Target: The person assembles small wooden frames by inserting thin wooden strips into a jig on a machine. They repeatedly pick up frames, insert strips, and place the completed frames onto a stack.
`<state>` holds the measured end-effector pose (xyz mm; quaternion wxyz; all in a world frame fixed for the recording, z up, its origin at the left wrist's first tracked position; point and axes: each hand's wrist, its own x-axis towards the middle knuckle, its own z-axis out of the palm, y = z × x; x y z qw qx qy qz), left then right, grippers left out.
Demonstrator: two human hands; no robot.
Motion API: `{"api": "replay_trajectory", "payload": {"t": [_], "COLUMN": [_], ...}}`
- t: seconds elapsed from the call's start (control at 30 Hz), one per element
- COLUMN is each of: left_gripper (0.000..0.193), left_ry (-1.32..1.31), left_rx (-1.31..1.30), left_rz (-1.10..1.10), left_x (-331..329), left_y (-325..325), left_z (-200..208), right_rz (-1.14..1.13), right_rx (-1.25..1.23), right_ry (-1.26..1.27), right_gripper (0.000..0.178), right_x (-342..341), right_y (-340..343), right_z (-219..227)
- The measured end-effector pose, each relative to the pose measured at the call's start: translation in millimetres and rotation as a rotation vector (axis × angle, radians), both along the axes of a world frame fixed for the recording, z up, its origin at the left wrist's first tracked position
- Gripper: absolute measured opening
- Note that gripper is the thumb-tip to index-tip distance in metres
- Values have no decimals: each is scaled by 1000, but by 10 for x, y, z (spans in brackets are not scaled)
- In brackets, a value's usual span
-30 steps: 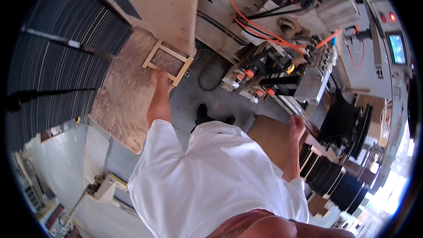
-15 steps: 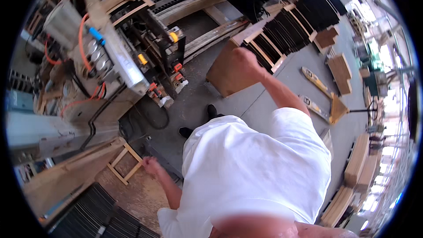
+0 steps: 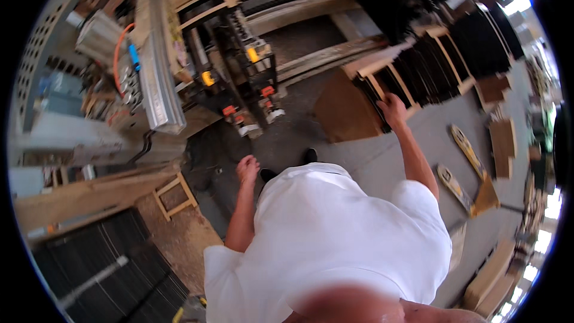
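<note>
My right hand [image 3: 393,109] is at the near end of a row of dark panels and pale wooden frames, its fingers closed at the edge of a wooden frame [image 3: 399,84]. A brown board [image 3: 344,110] stands upright at the end of that row. My left hand [image 3: 247,168] hangs over the floor in front of my body, holding nothing, fingers loosely apart. Left of it, a small wooden frame [image 3: 187,188] with crossbars lies on a brown board surface [image 3: 161,227].
A machine with clamp-like arms [image 3: 239,78] and a metal rail [image 3: 160,96] stands ahead. Stacked dark panels [image 3: 113,257] lie at lower left. On the grey floor to the right is a yellow pallet jack [image 3: 484,197], with brown board stacks [image 3: 502,143] beyond it.
My left hand has come away from the small wooden frame and moved forward and right. My right hand has shifted from the brown board's top to a frame in the row. The view has turned.
</note>
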<state>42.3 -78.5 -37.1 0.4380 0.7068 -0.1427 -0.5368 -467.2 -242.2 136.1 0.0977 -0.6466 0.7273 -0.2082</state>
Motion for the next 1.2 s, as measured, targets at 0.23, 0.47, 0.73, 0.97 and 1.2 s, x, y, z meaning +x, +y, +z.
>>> {"api": "replay_trajectory", "payload": {"t": [0.23,0.47,0.73,0.97,1.2], "left_gripper": [21,31,36,80,85], "left_ry": [-66,-95,62,377,563], "left_rx": [-116,-369,-578,-553,-544], "left_rz": [48,138,295,358,673], "left_x": [-417,-377,95,622,895], "left_y": [-640,-1865,-3397,-4553,-5094], "left_z": [613,1811,2129,1921,1918], "right_rz": [5,117,335,299,332], "right_rx": [-60,-215,-280,-176,-102], "right_ry": [-149,-333,-388,-367,-275], "right_gripper": [36,29,26,26,25], "right_x": [6,183,855,1187,1479], "right_y": [-66,-245,-396,-462,-717], "right_z": [229,885,1309,1393,1514]}}
